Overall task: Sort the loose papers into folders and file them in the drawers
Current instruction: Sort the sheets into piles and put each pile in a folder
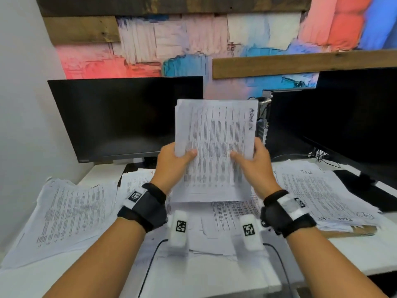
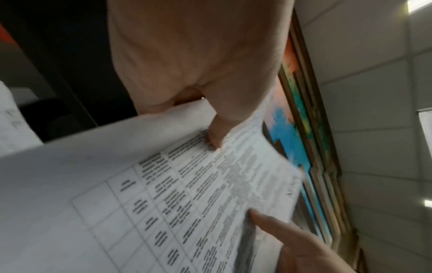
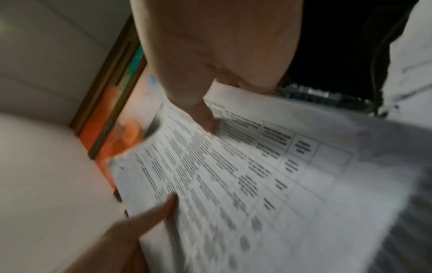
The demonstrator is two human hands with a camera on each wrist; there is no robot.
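Paper: a white sheaf of printed sheets (image 1: 214, 145) is held upright above the desk (image 1: 103, 173), long axis vertical, between two dark monitors.
Left hand: the left hand (image 1: 171, 166) pinches the sheaf's left edge, thumb on the printed face.
Right hand: the right hand (image 1: 255, 166) pinches the right edge likewise, level with the left, neither nearer.
Piles: loose papers (image 1: 71, 214) lie below and to both sides.
Folder: a tan edge (image 1: 352, 232) under the right pile is possibly a folder.
Drawers: none in view.
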